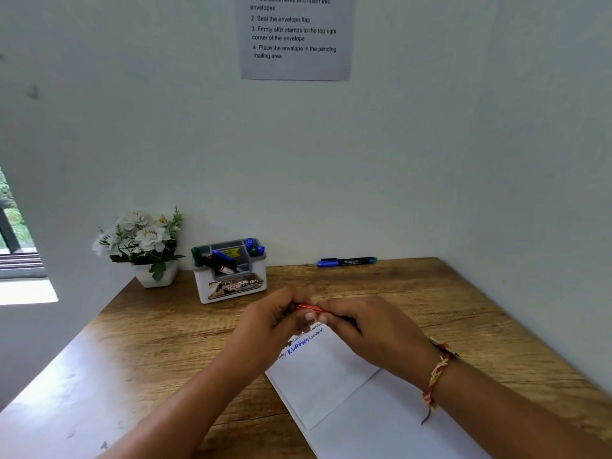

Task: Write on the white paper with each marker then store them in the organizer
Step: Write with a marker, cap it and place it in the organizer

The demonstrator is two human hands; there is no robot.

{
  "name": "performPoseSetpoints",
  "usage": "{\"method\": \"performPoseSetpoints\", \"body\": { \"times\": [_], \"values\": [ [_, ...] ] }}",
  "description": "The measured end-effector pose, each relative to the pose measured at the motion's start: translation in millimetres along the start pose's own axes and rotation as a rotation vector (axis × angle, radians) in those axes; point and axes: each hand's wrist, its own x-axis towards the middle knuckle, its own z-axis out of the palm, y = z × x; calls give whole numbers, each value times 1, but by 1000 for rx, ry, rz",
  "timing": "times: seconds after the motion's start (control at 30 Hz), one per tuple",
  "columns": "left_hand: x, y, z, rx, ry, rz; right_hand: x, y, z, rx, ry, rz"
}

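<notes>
Both hands meet over the top edge of the white paper (324, 385), which carries a few lines of blue and dark writing. My left hand (275, 321) and my right hand (367, 329) together grip a red marker (309, 307); only a short red stretch shows between the fingers. A white and grey organizer (231, 288) stands at the back of the desk with several markers upright and leaning inside. Two markers (346, 261), one blue-capped and one green-capped, lie against the wall at the back right.
A white pot of artificial flowers (145, 246) stands left of the organizer. The wooden desk (159, 342) sits in a corner with walls behind and at right. A printed instruction sheet (294, 38) hangs on the wall. A window opens at far left.
</notes>
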Motion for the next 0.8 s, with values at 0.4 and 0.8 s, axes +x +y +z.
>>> {"method": "performPoseSetpoints", "body": {
  "times": [0.4,0.8],
  "values": [
    [6,2,-8,-479,151,-224,-3,18,-10,355,10,227],
    [8,-18,0,111,-3,-190,0,12,-3,1099,70,578]
  ]
}}
